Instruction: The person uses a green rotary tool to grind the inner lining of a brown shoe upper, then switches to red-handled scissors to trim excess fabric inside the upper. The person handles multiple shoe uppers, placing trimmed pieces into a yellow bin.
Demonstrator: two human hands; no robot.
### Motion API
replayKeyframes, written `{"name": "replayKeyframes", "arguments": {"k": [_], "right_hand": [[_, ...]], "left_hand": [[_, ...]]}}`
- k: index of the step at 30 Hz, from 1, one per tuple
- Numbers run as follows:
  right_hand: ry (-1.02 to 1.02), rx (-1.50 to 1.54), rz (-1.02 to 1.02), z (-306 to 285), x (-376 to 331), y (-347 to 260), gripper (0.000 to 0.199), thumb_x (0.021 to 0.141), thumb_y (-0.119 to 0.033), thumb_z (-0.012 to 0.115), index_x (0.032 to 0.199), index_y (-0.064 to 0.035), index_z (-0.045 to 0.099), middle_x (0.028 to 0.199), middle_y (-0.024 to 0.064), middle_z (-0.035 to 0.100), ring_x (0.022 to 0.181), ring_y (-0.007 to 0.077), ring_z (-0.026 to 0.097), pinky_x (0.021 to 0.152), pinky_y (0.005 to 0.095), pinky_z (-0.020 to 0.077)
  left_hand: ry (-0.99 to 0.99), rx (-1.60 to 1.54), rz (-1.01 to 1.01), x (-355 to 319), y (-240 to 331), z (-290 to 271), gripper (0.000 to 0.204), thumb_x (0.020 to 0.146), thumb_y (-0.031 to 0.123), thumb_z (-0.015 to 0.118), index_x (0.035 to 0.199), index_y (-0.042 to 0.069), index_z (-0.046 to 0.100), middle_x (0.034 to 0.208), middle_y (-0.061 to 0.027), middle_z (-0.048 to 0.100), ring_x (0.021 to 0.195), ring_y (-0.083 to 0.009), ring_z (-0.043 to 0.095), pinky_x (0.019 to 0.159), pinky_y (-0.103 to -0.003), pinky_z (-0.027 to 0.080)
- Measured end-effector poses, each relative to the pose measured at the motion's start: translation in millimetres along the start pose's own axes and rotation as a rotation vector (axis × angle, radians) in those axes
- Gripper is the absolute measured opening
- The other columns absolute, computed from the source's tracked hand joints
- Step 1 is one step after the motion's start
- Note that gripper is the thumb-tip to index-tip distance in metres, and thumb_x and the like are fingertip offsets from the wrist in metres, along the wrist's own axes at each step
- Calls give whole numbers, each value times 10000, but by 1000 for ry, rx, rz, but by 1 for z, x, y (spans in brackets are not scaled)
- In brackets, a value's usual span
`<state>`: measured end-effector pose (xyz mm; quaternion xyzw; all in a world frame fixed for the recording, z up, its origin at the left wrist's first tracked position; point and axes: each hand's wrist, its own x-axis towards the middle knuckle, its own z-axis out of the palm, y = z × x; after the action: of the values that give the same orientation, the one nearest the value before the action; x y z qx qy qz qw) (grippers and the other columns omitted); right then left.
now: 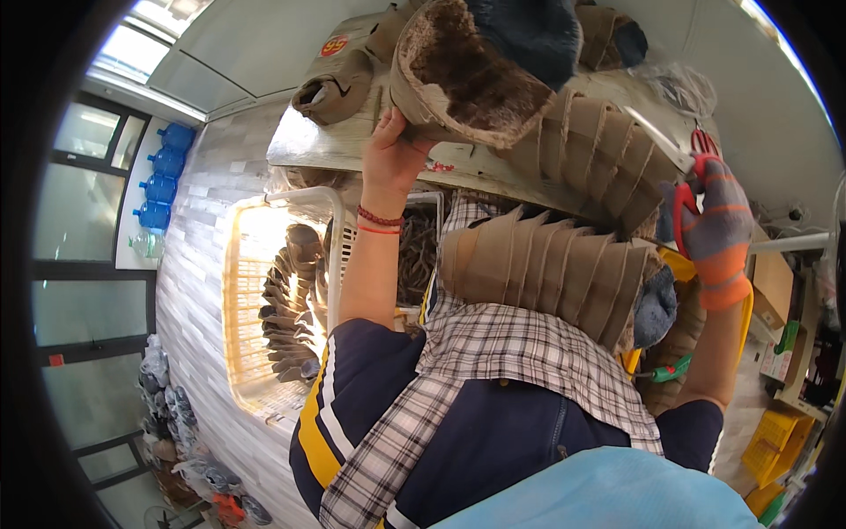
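My bare left hand (395,150) pinches the lower edge of a tan fur-lined piece (480,84), which looks like a boot upper, and holds it up over the table. Brown pile shows inside its wide opening. In a grey and orange glove, my right hand (716,225) grips red-handled scissors (680,212), blade pointing up and left, apart from the piece. Between my arms, a nested row of similar tan pieces (538,273) lies across my checked apron (520,344). Another nested row (599,159) rests along the table edge behind it.
A pale wooden table (308,145) stands ahead, with a rolled tan piece (335,88) on it. At my left, a plastic basket (233,300) contains several dark pieces. Blue water bottles (159,189) line the left wall. Yellow crates (775,445) and cardboard boxes (768,291) are at the right.
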<state>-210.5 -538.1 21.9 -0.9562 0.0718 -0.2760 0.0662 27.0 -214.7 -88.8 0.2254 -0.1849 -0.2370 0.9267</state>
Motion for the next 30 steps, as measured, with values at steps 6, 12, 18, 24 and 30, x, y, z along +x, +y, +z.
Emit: {"name": "replayKeyframes", "arguments": {"k": [6,12,18,24,30], "right_hand": [[-12,-243,-236,-7,17,-20,328,684,-191,716,964,-103,568,932,103,594,885,303,577,786,402,469],[-40,-377,-311,6,17,-20,331,746,-355,661,954,-108,588,894,79,587,860,251,576,731,361,454],[-34,-376,-293,0,16,-20,331,746,-357,670,944,-101,602,902,87,598,852,243,585,721,357,461],[-106,-541,-242,7,24,-30,317,790,-370,624,980,-117,598,936,75,575,861,252,581,738,389,475],[-172,-523,-258,3,23,-29,341,781,-370,646,998,-111,600,919,76,563,857,239,571,728,383,487]], "left_hand": [[-19,24,-117,-13,-23,25,265,911,111,530,1167,45,536,1107,-162,579,1065,-296,541,943,-445,444],[-77,148,-163,-4,-42,35,233,936,126,488,1138,24,542,1075,-147,576,1003,-289,542,873,-405,452],[-112,264,-144,-2,-54,58,236,943,131,480,1146,28,542,1101,-126,579,1010,-259,543,885,-396,434],[-79,264,-146,-4,-71,74,237,945,123,477,1155,34,541,1135,-122,578,1047,-249,542,921,-406,423],[-111,230,-189,2,-68,68,239,926,144,520,1129,23,553,1028,-95,572,892,-214,524,774,-327,427]]}}
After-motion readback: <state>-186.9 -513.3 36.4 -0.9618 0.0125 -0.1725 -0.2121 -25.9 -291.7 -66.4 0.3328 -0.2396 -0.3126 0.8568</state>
